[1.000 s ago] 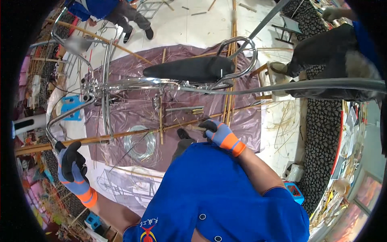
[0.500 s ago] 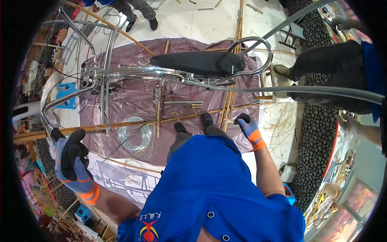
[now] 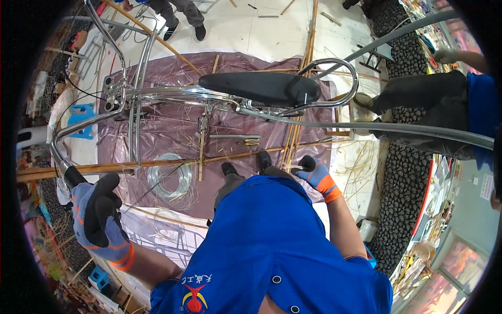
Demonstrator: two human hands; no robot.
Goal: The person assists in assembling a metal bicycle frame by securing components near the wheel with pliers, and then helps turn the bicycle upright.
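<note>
A chrome bicycle frame (image 3: 172,93) with a long black seat (image 3: 261,88) stands crosswise before me. Its near handlebar (image 3: 78,125) curves back to a black grip (image 3: 72,177) on my left. My left hand (image 3: 102,220), in a grey, orange and black work glove, is closed around that grip, whose end is hidden. Gloved alike, my right hand (image 3: 314,175) is by my waist, apart from the bicycle, close to some thin bamboo strips (image 3: 293,138). Its fingers are curled, and I cannot make out what is in them, if anything.
Long grey tubes (image 3: 418,132) extend right past a person (image 3: 426,99) in dark trousers. A wire coil (image 3: 170,177), pliers (image 3: 250,141) and bamboo poles (image 3: 225,157) lie on a brown sheet (image 3: 246,188). Another person's legs (image 3: 183,15) are at the far side. A blue stool (image 3: 82,119) stands left.
My right hand has drawn slightly nearer my waist and leftward. My left hand stays on the grip, slightly lower in view. The person at right has moved a hand away from the lower side.
</note>
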